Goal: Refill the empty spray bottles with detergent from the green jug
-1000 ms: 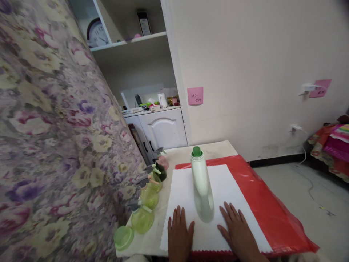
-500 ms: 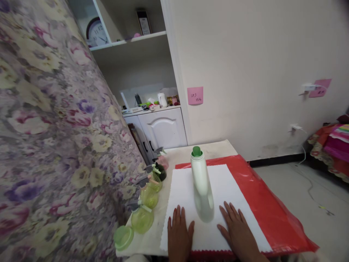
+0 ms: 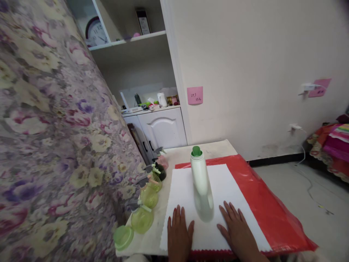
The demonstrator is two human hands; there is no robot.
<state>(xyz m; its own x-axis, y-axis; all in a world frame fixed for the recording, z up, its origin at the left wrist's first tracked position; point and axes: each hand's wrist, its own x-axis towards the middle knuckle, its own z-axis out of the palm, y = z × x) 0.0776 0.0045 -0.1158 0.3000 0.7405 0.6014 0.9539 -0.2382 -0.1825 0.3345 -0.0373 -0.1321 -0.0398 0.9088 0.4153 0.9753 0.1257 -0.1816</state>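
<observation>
Upright on a white cloth point(image 3: 183, 189) stands a pale green plastic jug point(image 3: 201, 182) with a side handle. A darker green spout point(image 3: 196, 151) shows in its open neck, and no cap sits on it. My left hand point(image 3: 179, 233) lies flat on the cloth, to the left of the jug's base, fingers stretched out. Flat on the other side rests my right hand point(image 3: 237, 229), its fingers spread. Neither hand touches the jug or holds anything.
Several spray bottles point(image 3: 142, 219) line the table's left edge, with a light green round lid point(image 3: 123, 237) in front. Red plastic sheeting point(image 3: 267, 207) lies under the cloth. A floral curtain point(image 3: 60, 145) hangs at left; a white cabinet point(image 3: 163, 129) stands behind.
</observation>
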